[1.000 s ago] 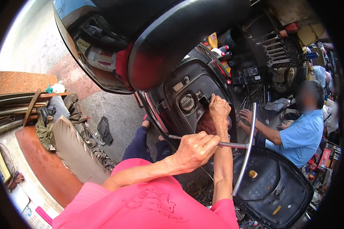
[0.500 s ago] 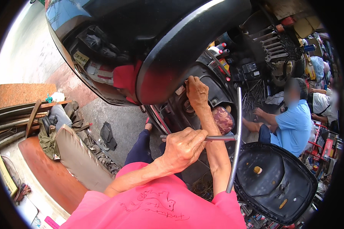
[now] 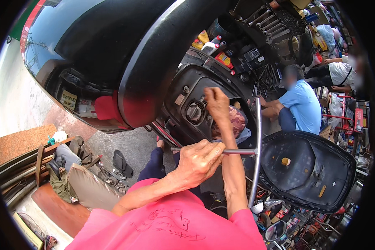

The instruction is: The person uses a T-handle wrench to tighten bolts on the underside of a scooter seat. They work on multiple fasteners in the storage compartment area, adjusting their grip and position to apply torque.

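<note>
My left hand [image 3: 199, 163] is closed around the shaft of a T-handle wrench [image 3: 257, 166], whose long silver crossbar stands out to the right, over my right forearm. My right hand [image 3: 217, 103] hovers over the black plastic body of a scooter [image 3: 177, 85]. Its fingers are curled together, and whatever they may pinch is hidden. Just left of it is a round fuel cap [image 3: 194, 112]. A reddish patterned cloth [image 3: 236, 121] lies in the opening under my right wrist. The scooter's seat [image 3: 302, 166] is tipped open, underside up, at the right.
A dark glossy vehicle [image 3: 112, 54] fills the upper left. A person in a light blue shirt [image 3: 300, 108] crouches at the right, with another person [image 3: 341, 71] behind. Wrenches [image 3: 267, 25] and bottles [image 3: 210, 48] stand beyond the scooter. Boards and a cushion [image 3: 91, 187] lie left.
The view has shifted, and more of the scooter body and fuel cap shows. My right hand has moved rightward across the scooter, away from the small label. My left hand keeps its hold.
</note>
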A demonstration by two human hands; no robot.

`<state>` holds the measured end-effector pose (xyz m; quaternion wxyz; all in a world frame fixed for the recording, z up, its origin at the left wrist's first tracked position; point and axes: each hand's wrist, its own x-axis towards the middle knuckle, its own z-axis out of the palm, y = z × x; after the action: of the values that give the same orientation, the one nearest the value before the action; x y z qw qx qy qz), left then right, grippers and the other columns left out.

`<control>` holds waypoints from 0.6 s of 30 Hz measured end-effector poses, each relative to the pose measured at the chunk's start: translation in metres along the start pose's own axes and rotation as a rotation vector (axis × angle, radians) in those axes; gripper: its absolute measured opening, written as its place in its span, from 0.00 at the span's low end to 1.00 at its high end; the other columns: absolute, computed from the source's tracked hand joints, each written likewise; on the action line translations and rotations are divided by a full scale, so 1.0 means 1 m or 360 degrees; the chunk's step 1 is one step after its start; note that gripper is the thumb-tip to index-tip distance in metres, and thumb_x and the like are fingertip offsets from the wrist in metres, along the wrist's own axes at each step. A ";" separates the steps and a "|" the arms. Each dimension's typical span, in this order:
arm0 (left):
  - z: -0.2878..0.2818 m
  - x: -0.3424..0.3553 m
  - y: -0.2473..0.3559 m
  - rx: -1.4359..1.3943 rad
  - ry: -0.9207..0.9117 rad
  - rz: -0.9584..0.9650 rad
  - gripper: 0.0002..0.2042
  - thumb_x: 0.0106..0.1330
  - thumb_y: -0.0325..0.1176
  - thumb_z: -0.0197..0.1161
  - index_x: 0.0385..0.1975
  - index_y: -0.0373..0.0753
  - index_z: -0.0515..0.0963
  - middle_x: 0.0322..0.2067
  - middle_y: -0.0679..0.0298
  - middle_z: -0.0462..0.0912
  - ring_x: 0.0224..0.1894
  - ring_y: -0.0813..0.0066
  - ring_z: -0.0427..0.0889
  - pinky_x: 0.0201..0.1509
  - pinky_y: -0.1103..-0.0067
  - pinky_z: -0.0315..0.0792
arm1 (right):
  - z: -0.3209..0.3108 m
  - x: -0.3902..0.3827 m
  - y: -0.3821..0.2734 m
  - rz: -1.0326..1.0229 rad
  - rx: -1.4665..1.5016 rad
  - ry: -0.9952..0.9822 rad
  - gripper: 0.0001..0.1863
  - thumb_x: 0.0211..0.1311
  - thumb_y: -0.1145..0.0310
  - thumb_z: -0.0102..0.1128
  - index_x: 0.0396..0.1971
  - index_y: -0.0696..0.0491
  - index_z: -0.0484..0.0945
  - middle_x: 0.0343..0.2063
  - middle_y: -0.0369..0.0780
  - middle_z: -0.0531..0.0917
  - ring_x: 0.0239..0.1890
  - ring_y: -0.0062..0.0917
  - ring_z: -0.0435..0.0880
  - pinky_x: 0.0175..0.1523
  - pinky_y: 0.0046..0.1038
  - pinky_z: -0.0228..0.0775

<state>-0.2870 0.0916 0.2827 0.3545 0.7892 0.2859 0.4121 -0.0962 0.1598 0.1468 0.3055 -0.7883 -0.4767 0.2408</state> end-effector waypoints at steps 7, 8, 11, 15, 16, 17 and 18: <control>0.051 -0.002 0.012 -0.0153 -0.0064 0.0160 0.17 0.53 0.29 0.74 0.43 0.35 0.80 0.31 0.64 0.82 0.27 0.69 0.78 0.28 0.75 0.75 | -0.229 -0.181 -0.089 0.0286 0.1552 -0.0553 0.33 0.75 0.45 0.51 0.52 0.68 0.74 0.29 0.52 0.86 0.22 0.32 0.87 0.25 0.25 0.82; 0.058 -0.001 0.018 -0.0187 -0.0063 0.0192 0.17 0.53 0.29 0.74 0.43 0.35 0.80 0.30 0.65 0.82 0.28 0.69 0.78 0.28 0.75 0.74 | -0.230 -0.193 -0.106 0.0410 0.1222 -0.0306 0.27 0.74 0.54 0.55 0.52 0.67 0.73 0.32 0.52 0.86 0.25 0.31 0.88 0.27 0.25 0.82; 0.079 0.005 0.027 -0.0222 -0.0066 0.0231 0.15 0.56 0.31 0.71 0.42 0.35 0.77 0.27 0.64 0.73 0.33 0.67 0.76 0.31 0.73 0.74 | -0.235 -0.203 -0.116 0.0388 0.0649 0.0089 0.14 0.75 0.70 0.55 0.51 0.65 0.74 0.38 0.49 0.86 0.36 0.29 0.90 0.36 0.24 0.84; 0.108 0.011 0.019 -0.0156 0.0073 0.0052 0.15 0.56 0.26 0.69 0.43 0.35 0.76 0.36 0.59 0.78 0.41 0.60 0.78 0.39 0.69 0.77 | -0.236 -0.194 -0.109 0.0174 0.0514 0.0197 0.13 0.75 0.71 0.54 0.49 0.66 0.76 0.39 0.48 0.87 0.39 0.28 0.90 0.40 0.24 0.83; 0.112 0.013 0.014 -0.0167 0.0114 0.0046 0.15 0.57 0.25 0.68 0.44 0.35 0.75 0.38 0.58 0.78 0.42 0.58 0.78 0.43 0.69 0.77 | -0.235 -0.192 -0.105 0.0133 0.0486 0.0225 0.13 0.75 0.71 0.54 0.49 0.65 0.76 0.38 0.47 0.87 0.39 0.28 0.90 0.41 0.24 0.83; 0.115 0.013 0.010 -0.0177 0.0157 0.0039 0.15 0.57 0.24 0.67 0.45 0.34 0.75 0.40 0.56 0.78 0.44 0.57 0.78 0.46 0.68 0.77 | -0.234 -0.190 -0.102 0.0091 0.0460 0.0250 0.13 0.75 0.71 0.54 0.50 0.65 0.76 0.38 0.47 0.87 0.39 0.28 0.90 0.41 0.23 0.82; 0.117 0.011 0.008 -0.0185 0.0111 0.0002 0.16 0.58 0.22 0.65 0.47 0.33 0.74 0.42 0.54 0.78 0.47 0.55 0.78 0.50 0.67 0.77 | -0.232 -0.187 -0.100 0.0076 0.0444 0.0247 0.12 0.76 0.71 0.54 0.49 0.65 0.76 0.38 0.46 0.87 0.39 0.28 0.90 0.41 0.23 0.81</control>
<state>-0.1809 0.0572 0.2465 0.3893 0.7526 0.2732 0.4553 -0.0810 -0.0309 0.3962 0.4420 -0.7657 -0.3946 0.2502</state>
